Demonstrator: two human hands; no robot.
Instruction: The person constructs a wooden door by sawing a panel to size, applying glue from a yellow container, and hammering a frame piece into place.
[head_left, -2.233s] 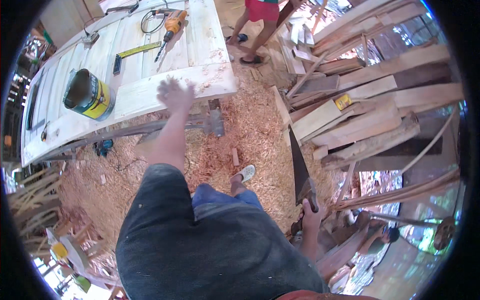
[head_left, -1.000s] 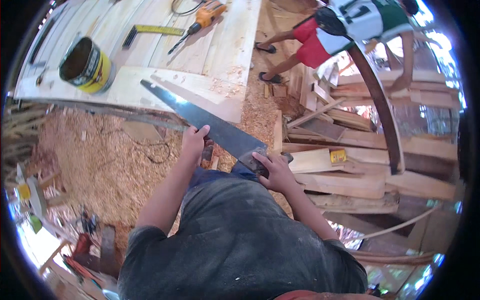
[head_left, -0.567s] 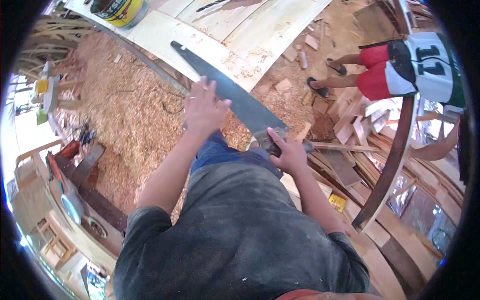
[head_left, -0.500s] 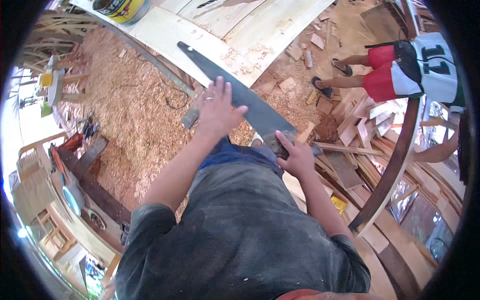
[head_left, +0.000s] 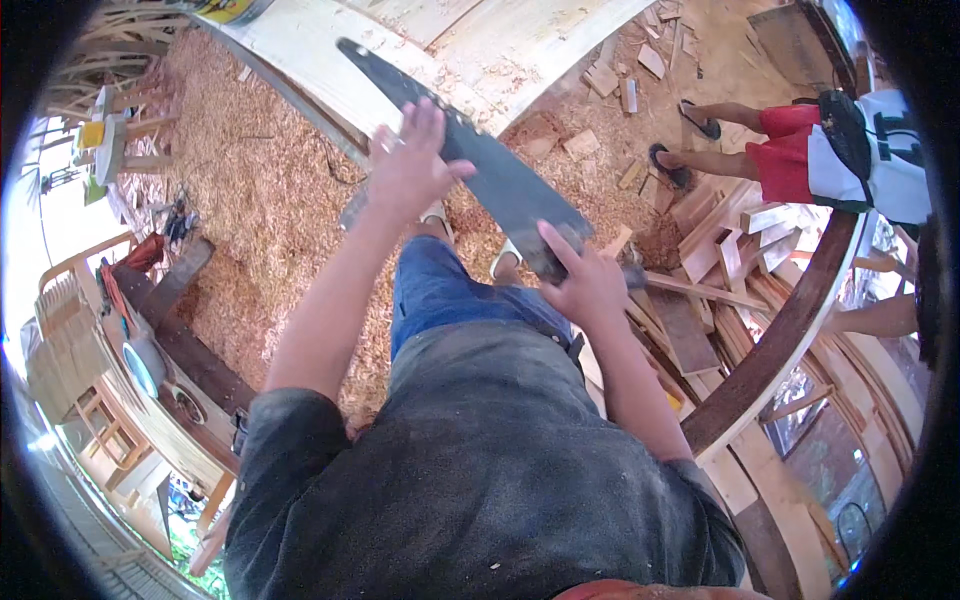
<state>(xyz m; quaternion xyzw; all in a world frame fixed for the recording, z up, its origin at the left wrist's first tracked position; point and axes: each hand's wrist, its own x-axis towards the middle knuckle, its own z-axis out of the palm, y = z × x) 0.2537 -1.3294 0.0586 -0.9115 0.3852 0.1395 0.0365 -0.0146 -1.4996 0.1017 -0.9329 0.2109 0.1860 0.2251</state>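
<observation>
R hand (head_left: 585,285) has the saw (head_left: 510,190) by its handle end, thumb on top; other fingers mostly hid. L hand (head_left: 405,175) is spread wide w/ nothing in it, nr the saw; can't tell if they touch. Saw slants over the table's (head_left: 295,45) nr R corner.

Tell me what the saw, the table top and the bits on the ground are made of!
The saw blade looks like metal: thin, flat, grey and fairly dull. The right hand hides much of its handle, so that's unclear. The table top seems bare wood: pale boards with seams between them. The bits are probably unfinished wood shavings, being small, thin and tan.
</observation>
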